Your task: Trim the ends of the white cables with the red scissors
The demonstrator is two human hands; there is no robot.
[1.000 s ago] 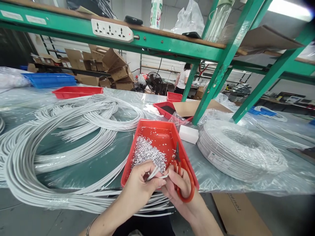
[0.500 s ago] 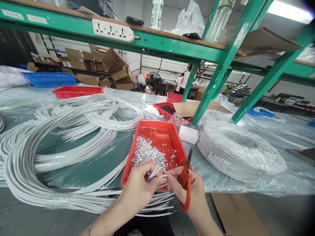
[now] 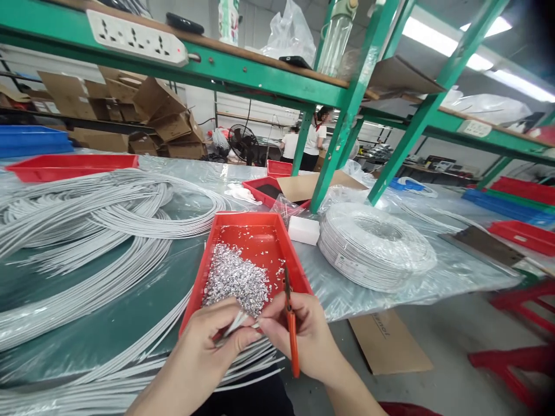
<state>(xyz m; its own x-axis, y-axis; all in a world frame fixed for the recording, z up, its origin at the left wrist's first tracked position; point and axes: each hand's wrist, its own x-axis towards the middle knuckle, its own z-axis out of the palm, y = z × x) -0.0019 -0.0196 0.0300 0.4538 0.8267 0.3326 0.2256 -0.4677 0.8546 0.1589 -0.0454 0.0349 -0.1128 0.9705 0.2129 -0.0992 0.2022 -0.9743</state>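
Observation:
My left hand [image 3: 217,341] is closed round a few white cables [image 3: 236,321], whose ends poke out between thumb and forefinger. My right hand [image 3: 299,332] carries a pair of scissors [image 3: 293,341] with orange handles, the dark blades pointing up and seen nearly edge-on. Its thumb and forefinger pinch at the tip of a cable, right by the left fingertips. Both hands are over the near end of a red tray [image 3: 255,219] that holds a heap of small silvery scraps [image 3: 236,277]. Beneath the hands, more loose cable ends [image 3: 255,361] stick out past the table's front edge.
Coiled white cables [image 3: 143,260] cover the left of the table. To the right are a white block [image 3: 304,230] and a wrapped cable roll [image 3: 373,248]. A green shelf frame [image 3: 260,81] crosses above. Cardboard [image 3: 390,344] lies below; two people [image 3: 310,138] are in the background.
My view has swung to the right, so the table's things sit further left. The scissors have turned from broadside to nearly edge-on. Both hands keep their hold, fingertips still together.

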